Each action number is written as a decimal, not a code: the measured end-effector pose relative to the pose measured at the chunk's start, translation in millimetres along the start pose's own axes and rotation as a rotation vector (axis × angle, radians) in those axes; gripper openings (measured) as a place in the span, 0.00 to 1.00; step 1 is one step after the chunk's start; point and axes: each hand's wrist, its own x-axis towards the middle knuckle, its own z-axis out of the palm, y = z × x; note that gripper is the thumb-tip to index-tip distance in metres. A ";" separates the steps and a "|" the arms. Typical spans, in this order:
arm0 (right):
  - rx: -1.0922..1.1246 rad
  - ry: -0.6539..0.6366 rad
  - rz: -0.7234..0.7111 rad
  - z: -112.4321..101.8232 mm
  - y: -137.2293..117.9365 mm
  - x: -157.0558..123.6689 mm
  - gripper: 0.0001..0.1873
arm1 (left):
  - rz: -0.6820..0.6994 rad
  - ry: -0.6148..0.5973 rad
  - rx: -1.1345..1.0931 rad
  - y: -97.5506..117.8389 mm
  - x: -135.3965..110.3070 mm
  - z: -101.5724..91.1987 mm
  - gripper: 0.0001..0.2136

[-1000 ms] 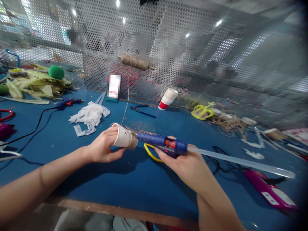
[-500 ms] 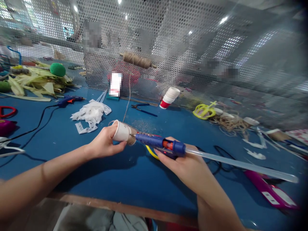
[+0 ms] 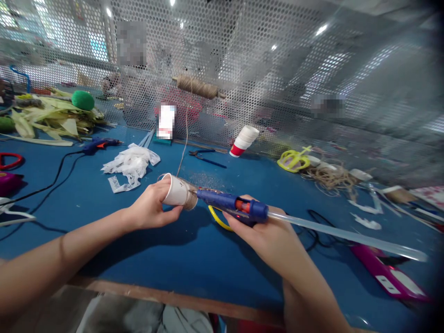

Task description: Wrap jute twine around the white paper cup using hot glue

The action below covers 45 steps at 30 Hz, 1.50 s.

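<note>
In the head view there are two hands, each holding one thing. The left hand (image 3: 152, 206) grips one white paper cup (image 3: 175, 192) at its open end, thumb along the underside; where all its fingertips sit cannot be told. The cup lies tilted between the hands, its mouth toward the left one, with brown twine (image 3: 191, 200) wound around its far end. One strand (image 3: 186, 125) runs from beyond the left hand up to a single spool (image 3: 197, 87).

The right hand (image 3: 265, 231) is closed around one blue glue gun (image 3: 222, 201), most fingers hidden beneath it. The nozzle points left at the twine; whether it touches cannot be told. One clear glue stick (image 3: 347, 233) juts from the gun's rear, over the right wrist.

Beyond the left hand lie one heap of white lace (image 3: 130, 162) and a second glue gun (image 3: 100, 144). Beyond the gap between the hands are one pair of pliers (image 3: 208, 158) and one leaning stack of cups (image 3: 244, 138), too blurred to count. One magenta power strip (image 3: 388, 273) lies right of the right hand.
</note>
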 end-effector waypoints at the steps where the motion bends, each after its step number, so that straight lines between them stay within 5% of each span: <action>1: -0.018 0.009 -0.008 -0.5 0.3 1.0 0.08 | 0.038 -0.004 0.020 0.4 -0.1 0.2 0.04; 6: -0.058 0.028 -0.015 -0.7 0.7 3.9 0.09 | 0.185 0.023 0.091 2.1 0.0 -0.2 0.04; 22: 0.053 -0.069 0.021 0.2 -3.9 -1.9 0.07 | 0.036 0.015 0.012 -7.0 0.3 0.0 0.04; 38: -0.082 -0.030 -0.065 -7.6 -3.3 8.0 0.12 | 0.187 0.014 0.079 -1.6 -0.8 0.1 0.03; 45: 0.264 -0.023 0.245 3.2 11.8 14.9 0.10 | 0.216 0.044 0.083 -2.2 -0.6 1.7 0.02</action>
